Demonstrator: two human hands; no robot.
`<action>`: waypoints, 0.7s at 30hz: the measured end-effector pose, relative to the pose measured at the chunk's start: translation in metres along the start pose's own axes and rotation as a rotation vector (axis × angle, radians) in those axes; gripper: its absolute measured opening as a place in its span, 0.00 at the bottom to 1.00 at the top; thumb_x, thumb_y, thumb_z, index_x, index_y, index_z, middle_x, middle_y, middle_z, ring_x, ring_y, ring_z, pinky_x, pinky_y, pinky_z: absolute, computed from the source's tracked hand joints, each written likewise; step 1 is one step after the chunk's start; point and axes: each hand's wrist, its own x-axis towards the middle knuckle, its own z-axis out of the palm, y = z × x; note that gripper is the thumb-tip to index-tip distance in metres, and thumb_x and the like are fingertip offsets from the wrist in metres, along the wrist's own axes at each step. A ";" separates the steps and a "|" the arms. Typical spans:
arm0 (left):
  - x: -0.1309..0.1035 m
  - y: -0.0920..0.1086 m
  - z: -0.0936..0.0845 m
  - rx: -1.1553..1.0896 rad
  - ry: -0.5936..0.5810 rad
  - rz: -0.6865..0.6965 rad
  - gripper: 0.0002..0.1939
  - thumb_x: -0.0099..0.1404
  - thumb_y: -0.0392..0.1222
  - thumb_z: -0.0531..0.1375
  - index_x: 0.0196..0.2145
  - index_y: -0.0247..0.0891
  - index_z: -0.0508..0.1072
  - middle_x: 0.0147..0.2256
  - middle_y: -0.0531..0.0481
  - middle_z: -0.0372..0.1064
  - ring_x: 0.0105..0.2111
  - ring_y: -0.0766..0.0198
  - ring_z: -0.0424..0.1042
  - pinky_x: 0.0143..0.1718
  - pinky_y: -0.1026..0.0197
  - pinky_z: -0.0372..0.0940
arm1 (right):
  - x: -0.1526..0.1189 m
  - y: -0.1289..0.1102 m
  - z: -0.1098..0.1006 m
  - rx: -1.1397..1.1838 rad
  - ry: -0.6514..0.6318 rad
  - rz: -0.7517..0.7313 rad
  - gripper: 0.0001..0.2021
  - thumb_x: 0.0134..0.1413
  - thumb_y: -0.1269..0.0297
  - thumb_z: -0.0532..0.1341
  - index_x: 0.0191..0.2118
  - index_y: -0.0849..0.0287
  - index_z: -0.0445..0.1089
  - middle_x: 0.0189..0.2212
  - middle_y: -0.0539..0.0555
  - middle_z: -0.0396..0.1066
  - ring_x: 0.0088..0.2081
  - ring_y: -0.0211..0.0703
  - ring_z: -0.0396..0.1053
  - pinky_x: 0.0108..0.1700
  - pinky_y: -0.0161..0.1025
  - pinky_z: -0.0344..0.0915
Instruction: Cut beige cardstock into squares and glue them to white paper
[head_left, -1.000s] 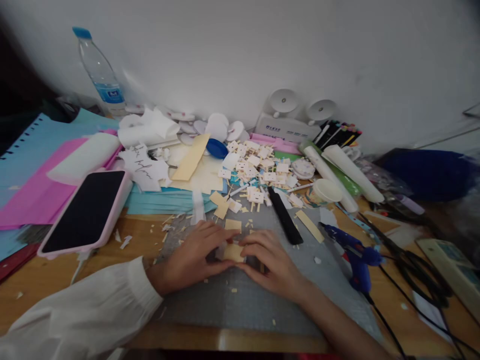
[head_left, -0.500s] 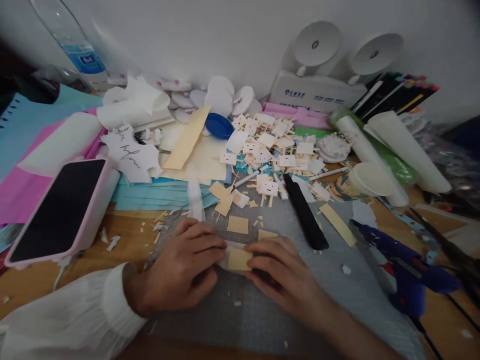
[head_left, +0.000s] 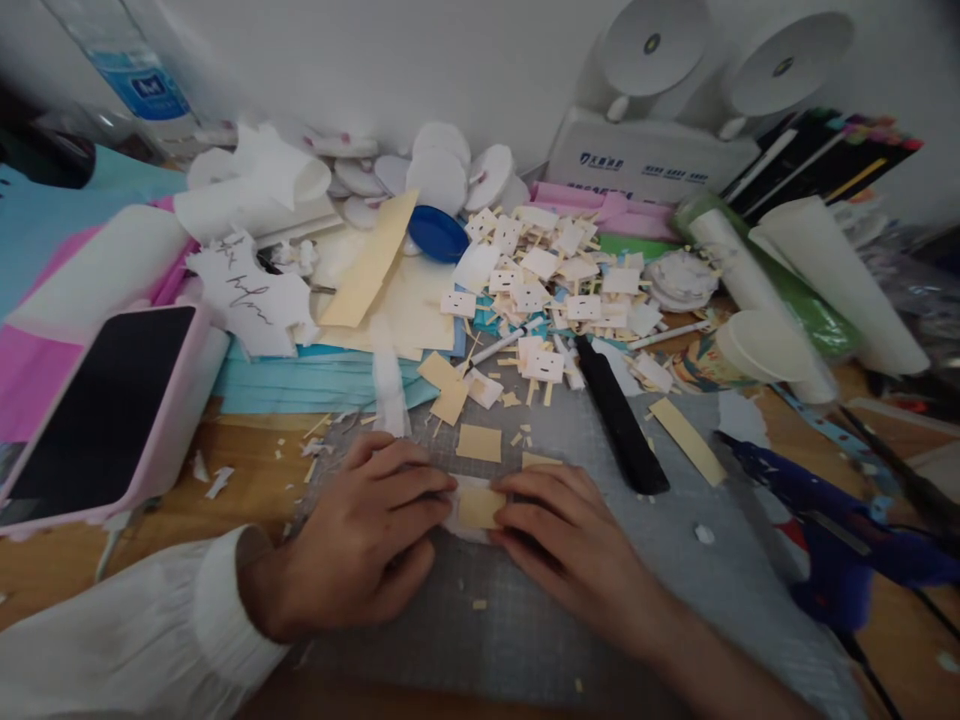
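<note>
My left hand (head_left: 371,535) is closed, its fingertips pinching the left edge of a white, soft-looking strip (head_left: 450,518) low over the grey cutting mat (head_left: 420,650). A small yellow paper rectangle (head_left: 477,508) lies against that strip. From the other side, my right hand (head_left: 570,540) closes its thumb and fingers on the right end of the yellow rectangle. Just beyond the hands lies another yellow rectangle (head_left: 479,442), and one more (head_left: 541,461) is partly hidden behind my right fingers. A separate-looking white strip (head_left: 390,385) runs away behind my left hand.
Many small paper figures with drawn faces (head_left: 544,365) are heaped at the back. A black-handled tool (head_left: 622,415) and a blue glue gun (head_left: 840,520) lie to the right. A phone in a pink case (head_left: 105,400) leans at left. A paper cup (head_left: 757,345) lies right of the heap.
The view has shifted slightly, so the surroundings sit a little differently in the picture. Both hands keep nearly the same hold on the strip and the yellow rectangle.
</note>
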 end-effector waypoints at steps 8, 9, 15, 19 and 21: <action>-0.001 0.002 0.000 -0.008 -0.058 0.086 0.17 0.59 0.30 0.54 0.46 0.33 0.72 0.46 0.46 0.75 0.46 0.54 0.67 0.48 0.49 0.55 | 0.002 -0.001 -0.002 -0.033 -0.016 -0.004 0.02 0.60 0.69 0.60 0.38 0.57 0.70 0.43 0.54 0.72 0.46 0.47 0.67 0.48 0.47 0.65; 0.000 0.002 0.000 -0.009 -0.079 0.101 0.17 0.59 0.30 0.54 0.47 0.33 0.71 0.46 0.46 0.75 0.46 0.54 0.68 0.48 0.49 0.55 | 0.002 -0.001 -0.002 -0.038 -0.024 -0.003 0.03 0.60 0.69 0.60 0.38 0.57 0.70 0.43 0.55 0.72 0.46 0.47 0.67 0.48 0.47 0.65; 0.002 0.005 0.000 0.009 -0.116 0.104 0.18 0.58 0.29 0.55 0.48 0.33 0.70 0.45 0.46 0.75 0.46 0.53 0.68 0.49 0.49 0.54 | 0.001 -0.002 -0.003 -0.049 -0.021 -0.001 0.03 0.60 0.69 0.59 0.38 0.57 0.71 0.44 0.56 0.71 0.46 0.48 0.66 0.48 0.49 0.66; 0.002 0.008 0.000 0.028 -0.147 0.087 0.18 0.58 0.30 0.56 0.48 0.32 0.70 0.45 0.47 0.75 0.46 0.52 0.67 0.50 0.48 0.53 | 0.000 -0.005 -0.003 -0.036 0.001 0.013 0.05 0.59 0.71 0.60 0.39 0.57 0.72 0.44 0.57 0.70 0.48 0.49 0.65 0.49 0.49 0.65; 0.002 0.010 0.001 0.041 -0.173 0.077 0.19 0.58 0.31 0.56 0.48 0.32 0.70 0.45 0.47 0.75 0.46 0.52 0.66 0.50 0.47 0.52 | 0.000 -0.006 -0.003 -0.024 0.014 0.026 0.05 0.58 0.72 0.60 0.38 0.57 0.72 0.44 0.56 0.70 0.48 0.49 0.65 0.50 0.49 0.64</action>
